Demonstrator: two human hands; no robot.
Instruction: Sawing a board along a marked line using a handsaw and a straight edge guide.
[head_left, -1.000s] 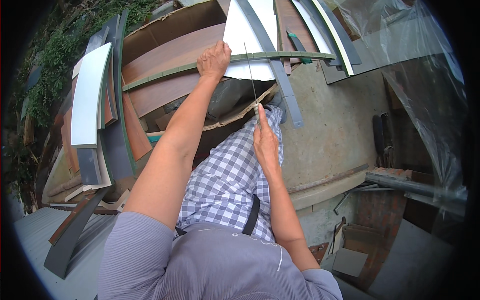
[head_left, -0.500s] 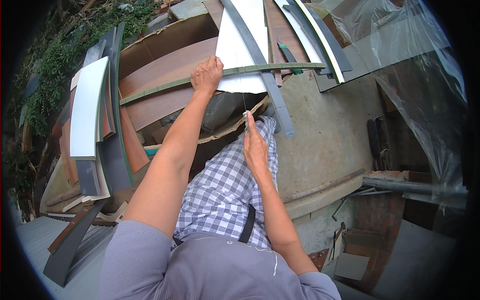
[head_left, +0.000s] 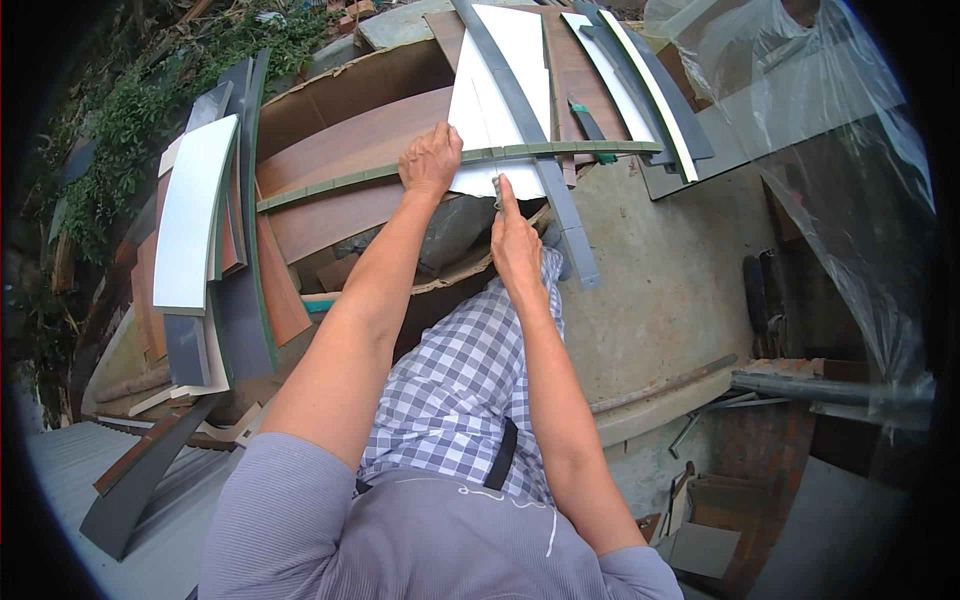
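Observation:
A long narrow green strip (head_left: 590, 148) with evenly spaced cross lines lies crosswise ahead of me. My left hand (head_left: 430, 160) is closed over it, left of the middle, with the knuckles up. My right hand (head_left: 517, 240) grips the handle of a thin hand saw (head_left: 497, 186), just on the near side of the strip. The blade is seen almost edge-on and is hard to make out where it crosses the strip. Under the strip are a white board (head_left: 472, 105) and a long grey strip (head_left: 568, 225) running toward me on the right.
A cardboard box (head_left: 345, 92) with brown wood-look panels (head_left: 345, 145) sits beneath the work. Stacked white and grey boards (head_left: 196, 220) stand at the left. More strips (head_left: 640, 90) lie at the far right, beside clear plastic sheeting (head_left: 835, 150). A low ledge (head_left: 660, 405) borders the concrete floor.
My right hand has pushed forward, away from my body, bringing the saw handle close to the green strip. My left hand keeps its hold on the strip. The whole view has shifted slightly.

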